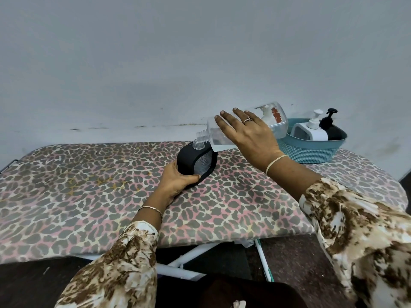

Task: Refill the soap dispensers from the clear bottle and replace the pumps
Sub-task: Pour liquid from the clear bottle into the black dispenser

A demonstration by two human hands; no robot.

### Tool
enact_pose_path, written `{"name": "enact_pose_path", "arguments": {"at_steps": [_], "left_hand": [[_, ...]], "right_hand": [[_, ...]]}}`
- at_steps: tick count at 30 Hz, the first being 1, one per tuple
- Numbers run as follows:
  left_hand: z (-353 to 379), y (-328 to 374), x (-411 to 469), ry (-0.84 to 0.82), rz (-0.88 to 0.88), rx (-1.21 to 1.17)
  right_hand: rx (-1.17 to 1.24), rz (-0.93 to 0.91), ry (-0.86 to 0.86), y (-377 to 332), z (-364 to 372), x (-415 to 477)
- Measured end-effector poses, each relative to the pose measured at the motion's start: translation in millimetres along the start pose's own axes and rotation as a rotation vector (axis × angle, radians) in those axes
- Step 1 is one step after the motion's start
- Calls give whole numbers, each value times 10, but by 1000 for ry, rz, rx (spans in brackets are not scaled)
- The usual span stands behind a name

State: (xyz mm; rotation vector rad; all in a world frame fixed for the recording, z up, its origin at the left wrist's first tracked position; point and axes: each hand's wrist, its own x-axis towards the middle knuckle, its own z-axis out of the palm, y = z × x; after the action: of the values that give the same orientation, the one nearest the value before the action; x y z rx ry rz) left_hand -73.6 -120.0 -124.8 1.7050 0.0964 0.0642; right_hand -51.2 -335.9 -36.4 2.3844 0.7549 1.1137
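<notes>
Pouring | right hand (249,134) wraps the clear bottle (275,123), long axis tilted neck-down to the left, mouth just above the black dispenser (191,162) neck | left hand (178,181) grips its base on the leopard-print board (89,185) | two pump dispensers (320,127) wait in the blue basket (311,152)

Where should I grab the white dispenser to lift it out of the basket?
Probably by the pump neck of the white dispenser, from straight above. Its body sits down inside the basket, close beside the black dispenser, so only the upright pump sticks up free.
</notes>
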Motion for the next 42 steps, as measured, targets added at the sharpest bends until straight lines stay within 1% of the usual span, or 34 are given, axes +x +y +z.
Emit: {"name": "enact_pose_path", "arguments": {"at_steps": [28,37,42], "left_hand": [[-9,28,-22,-9,-30,-14],[-7,-7,7,6,-32,8],[-8,-13,11,11,-35,19]], "right_hand": [[-16,-74,70,99,42,42],[-45,-129,71,139,41,86],[-38,-151,100,166,33,101]]}}
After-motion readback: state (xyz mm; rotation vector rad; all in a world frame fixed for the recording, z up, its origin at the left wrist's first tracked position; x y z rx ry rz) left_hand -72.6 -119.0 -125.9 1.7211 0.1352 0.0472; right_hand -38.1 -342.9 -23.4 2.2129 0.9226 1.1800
